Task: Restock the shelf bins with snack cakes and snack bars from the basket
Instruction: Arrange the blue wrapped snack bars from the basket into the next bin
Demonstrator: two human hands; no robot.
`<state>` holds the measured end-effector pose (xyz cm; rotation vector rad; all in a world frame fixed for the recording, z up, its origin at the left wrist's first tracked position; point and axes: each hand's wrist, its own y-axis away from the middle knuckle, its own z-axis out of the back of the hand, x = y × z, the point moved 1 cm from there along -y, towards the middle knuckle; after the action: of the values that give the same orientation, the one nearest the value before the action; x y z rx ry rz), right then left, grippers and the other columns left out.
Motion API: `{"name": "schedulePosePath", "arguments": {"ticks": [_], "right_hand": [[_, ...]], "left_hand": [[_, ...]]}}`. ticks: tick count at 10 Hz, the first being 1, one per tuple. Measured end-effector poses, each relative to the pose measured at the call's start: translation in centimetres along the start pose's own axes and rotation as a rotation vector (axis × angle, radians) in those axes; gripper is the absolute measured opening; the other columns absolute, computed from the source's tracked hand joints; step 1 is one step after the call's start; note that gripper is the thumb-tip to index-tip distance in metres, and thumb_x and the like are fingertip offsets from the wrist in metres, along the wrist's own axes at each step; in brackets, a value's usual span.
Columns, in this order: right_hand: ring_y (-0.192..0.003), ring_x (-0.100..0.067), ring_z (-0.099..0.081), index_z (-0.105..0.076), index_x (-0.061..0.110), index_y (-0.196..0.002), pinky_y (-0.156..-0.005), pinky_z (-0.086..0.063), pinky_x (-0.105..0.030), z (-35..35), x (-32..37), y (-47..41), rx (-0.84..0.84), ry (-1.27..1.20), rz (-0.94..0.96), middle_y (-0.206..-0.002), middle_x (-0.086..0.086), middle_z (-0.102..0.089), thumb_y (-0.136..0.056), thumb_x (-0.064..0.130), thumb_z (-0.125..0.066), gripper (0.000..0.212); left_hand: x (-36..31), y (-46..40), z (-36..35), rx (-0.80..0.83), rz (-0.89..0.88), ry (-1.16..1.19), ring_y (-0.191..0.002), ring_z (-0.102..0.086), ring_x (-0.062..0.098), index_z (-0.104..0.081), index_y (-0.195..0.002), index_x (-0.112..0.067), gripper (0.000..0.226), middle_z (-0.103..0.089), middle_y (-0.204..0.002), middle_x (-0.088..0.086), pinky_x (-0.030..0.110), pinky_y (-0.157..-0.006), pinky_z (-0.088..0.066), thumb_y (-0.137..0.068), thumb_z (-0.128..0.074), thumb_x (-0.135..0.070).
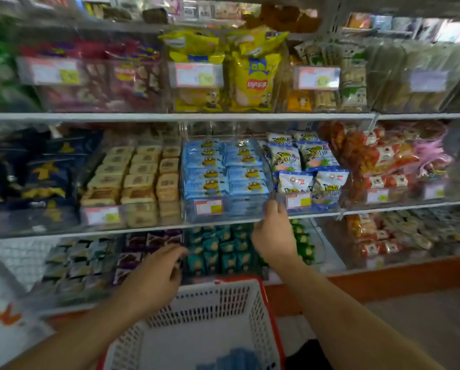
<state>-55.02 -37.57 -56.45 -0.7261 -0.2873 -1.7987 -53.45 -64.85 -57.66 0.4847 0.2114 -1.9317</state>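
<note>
Head view, the only one I have. Basket (213, 311) sits low in the middle, white mesh with a red rim, below the shelf front. I see only a few blue packs (234, 359) left at its bottom near edge; they are blurred, so I cannot tell which way their long axis runs. The clear bin of blue snack cakes (223, 169) on the middle shelf already looks nearly full, the packs stacked flat in two columns, long axes running left to right. I judge the restock well advanced, with those last packs still to move. My right hand (274, 236) grips the bin's front lip at its right corner, fingers curled over the edge. My left hand (157, 273) hovers over the lower shelf, fingers loosely bent; I cannot tell whether it holds anything.
</note>
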Motion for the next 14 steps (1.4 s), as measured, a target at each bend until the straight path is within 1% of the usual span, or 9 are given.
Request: {"name": "schedulePosePath", "arguments": {"ticks": [2, 3, 5, 6, 8, 10, 11, 12, 14], "right_hand": [[-0.102, -0.03, -0.057, -0.045, 0.01, -0.133, -0.073, -0.05, -0.042, -7.9, -2.7, 8.6, 0.238, 0.079, -0.039, -0.138, -0.012, -0.044, -0.1, 0.007, -0.049, 0.034], [-0.111, -0.031, -0.055, -0.047, 0.011, -0.128, -0.079, -0.049, -0.038, -12.1, -4.6, 11.5, 0.38, 0.17, -0.073, -0.133, -0.01, -0.047, -0.095, 0.005, -0.05, 0.033], [-0.103, -0.024, -0.061, -0.049, 0.01, -0.126, -0.081, -0.058, -0.037, -20.6, -8.9, 15.4, 0.782, 0.35, -0.188, -0.124, -0.01, -0.056, -0.098, 0.013, -0.055, 0.029], [-0.097, -0.024, -0.056, -0.048, 0.007, -0.129, -0.081, -0.055, -0.035, -25.1, -10.2, 17.2, 0.985, 0.429, -0.209, -0.125, -0.014, -0.058, -0.101, 0.016, -0.055, 0.031], [-0.1, -0.025, -0.065, -0.06, 0.012, -0.088, -0.084, -0.046, -0.031, -32.0, -10.9, 19.3, 1.087, 0.412, -0.269, -0.086, -0.006, -0.057, -0.105, 0.017, -0.048, 0.021], [-0.105, -0.032, -0.059, -0.054, 0.016, -0.134, -0.086, -0.049, -0.036, -38.5, -12.2, 21.5, 0.99, 0.587, -0.264, -0.118, -0.017, -0.06, -0.099, 0.026, -0.054, 0.037], [-0.144, -0.049, -0.034, -0.016, -0.018, -0.154, -0.119, -0.035, -0.047, -40.1, -13.7, 21.6, 0.92, 0.603, -0.316, -0.157, -0.041, -0.024, -0.11, 0.023, -0.035, 0.063], [-0.146, -0.04, -0.038, -0.006, -0.019, -0.154, -0.113, -0.044, -0.039, -38.7, -13.1, 20.5, 0.961, 0.476, -0.462, -0.161, -0.034, -0.024, -0.106, 0.027, -0.045, 0.077], [-0.088, -0.033, -0.072, -0.064, -0.004, -0.122, -0.069, -0.06, -0.039, -29.7, -7.2, 15.4, 0.98, -0.625, -0.992, -0.105, -0.021, -0.07, -0.091, 0.015, -0.069, 0.037]], "left_hand": [[7.8, 3.7, -6.7, 0.045, 0.145, 0.01, -0.116, -0.06, 0.016, -0.053, -0.126, -0.041, 0.04, -0.057, -0.14, -0.007, 0.034, -0.09, -0.055, -0.095, -0.061, -0.017], [11.2, 5.0, -10.2, 0.115, 0.206, 0.044, -0.122, -0.058, 0.022, -0.054, -0.14, -0.029, 0.05, -0.051, -0.148, -0.001, 0.033, -0.093, -0.053, -0.095, -0.057, -0.009], [17.7, 6.4, -15.2, 0.224, 0.459, -0.161, -0.149, -0.017, 0.042, -0.019, -0.158, -0.037, 0.087, 0.007, -0.165, 0.009, 0.053, -0.116, -0.032, -0.086, -0.063, -0.016], [20.0, 6.7, -17.2, 0.34, 0.59, -0.059, -0.141, -0.029, 0.048, -0.006, -0.16, -0.038, 0.098, 0.007, -0.161, 0.013, 0.055, -0.113, -0.039, -0.086, -0.066, -0.014], [21.5, 5.9, -19.6, 0.25, 0.638, -0.023, -0.097, -0.054, 0.035, -0.026, -0.143, -0.023, 0.05, -0.036, -0.139, 0.018, 0.047, -0.079, -0.055, -0.098, -0.046, -0.013], [19.2, 5.5, -18.2, 0.306, 0.607, -0.204, -0.102, -0.052, 0.033, -0.017, -0.152, -0.019, 0.081, -0.019, -0.139, 0.015, 0.042, -0.078, -0.059, -0.086, -0.062, -0.005], [19.5, 5.4, -18.3, 0.274, 0.612, -0.206, -0.101, -0.051, 0.03, -0.017, -0.152, -0.019, 0.081, -0.02, -0.135, 0.014, 0.038, -0.075, -0.059, -0.088, -0.064, -0.006], [19.3, 5.5, -18.4, 0.286, 0.601, -0.217, -0.099, -0.05, 0.03, -0.015, -0.153, -0.018, 0.083, -0.02, -0.134, 0.014, 0.037, -0.075, -0.059, -0.087, -0.066, -0.008], [19.2, 5.7, -17.7, 0.272, 0.586, -0.112, -0.11, -0.049, 0.033, -0.022, -0.152, -0.02, 0.074, -0.019, -0.141, 0.014, 0.04, -0.082, -0.056, -0.09, -0.062, -0.013]]}}
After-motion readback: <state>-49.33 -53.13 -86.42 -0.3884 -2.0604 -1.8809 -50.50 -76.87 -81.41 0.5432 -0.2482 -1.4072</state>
